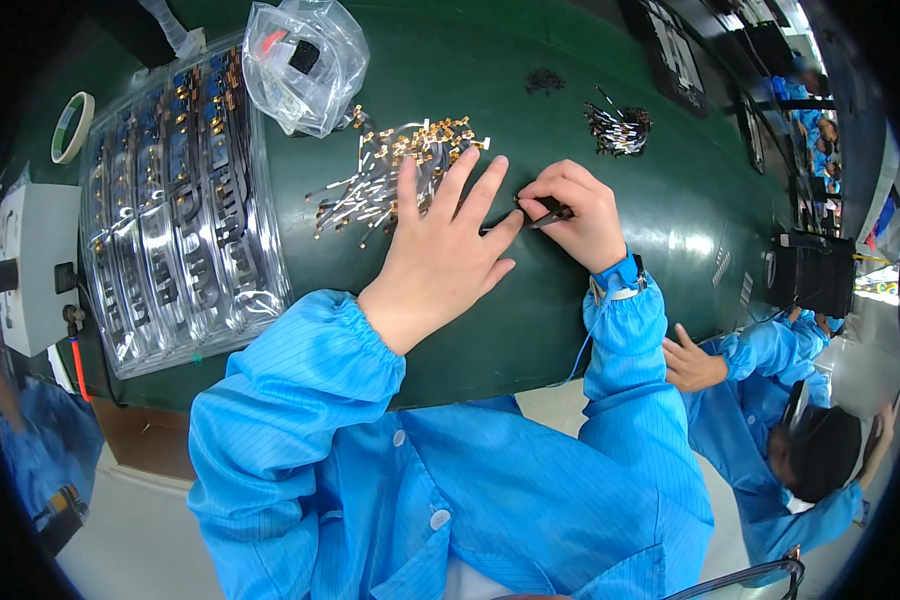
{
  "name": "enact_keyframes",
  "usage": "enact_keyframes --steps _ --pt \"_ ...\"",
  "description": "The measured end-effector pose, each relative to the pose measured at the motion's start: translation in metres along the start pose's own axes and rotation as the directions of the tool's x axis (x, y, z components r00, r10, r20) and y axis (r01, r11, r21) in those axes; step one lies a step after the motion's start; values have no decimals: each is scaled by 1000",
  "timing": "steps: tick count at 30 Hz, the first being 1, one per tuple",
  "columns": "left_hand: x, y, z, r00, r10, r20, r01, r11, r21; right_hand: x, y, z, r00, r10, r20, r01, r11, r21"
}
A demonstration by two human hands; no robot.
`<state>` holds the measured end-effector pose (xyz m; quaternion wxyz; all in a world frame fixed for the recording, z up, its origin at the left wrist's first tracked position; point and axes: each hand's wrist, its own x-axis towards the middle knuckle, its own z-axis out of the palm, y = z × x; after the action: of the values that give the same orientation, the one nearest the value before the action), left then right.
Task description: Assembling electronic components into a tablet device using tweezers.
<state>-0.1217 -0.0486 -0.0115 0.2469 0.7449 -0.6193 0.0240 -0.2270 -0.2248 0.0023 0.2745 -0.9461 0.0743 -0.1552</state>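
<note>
My left hand [443, 250] lies palm down with its fingers spread, at the near edge of a loose pile of small flex cables [368, 193] with gold and white ends. Its fingers cover part of the pile. Just to the right, my right hand [582, 222] is closed in a pinch around a slender black tool [553, 217], which looks like tweezers. Thumb and forefinger meet close to the left hand's index finger. Something small and dark is at their tips, too small to make out. A blue wrist strap [620, 277] circles my right wrist.
Left of the pile lie clear plastic trays [180, 220] filled with parts, with a clear plastic bag [306, 65] at their far corner. A tape roll [72, 128] and grey box [40, 265] stand farther left. A second bundle of cables [620, 130] lies far right; a co-worker [770, 440] sits nearby.
</note>
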Motion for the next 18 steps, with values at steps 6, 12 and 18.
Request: enact_keyframes --steps 6,12,18 --pt "-1 1 0 1000 -3 5 3 1000 8 1 1 -1 994 -108 13 108 993 -54" --pt "-1 1 0 999 -17 31 17 1000 -13 5 -2 -14 966 -238 106 248 964 -96" --pt "0 0 0 1000 -4 10 4 1000 -8 5 12 -2 989 -145 -19 146 989 24"
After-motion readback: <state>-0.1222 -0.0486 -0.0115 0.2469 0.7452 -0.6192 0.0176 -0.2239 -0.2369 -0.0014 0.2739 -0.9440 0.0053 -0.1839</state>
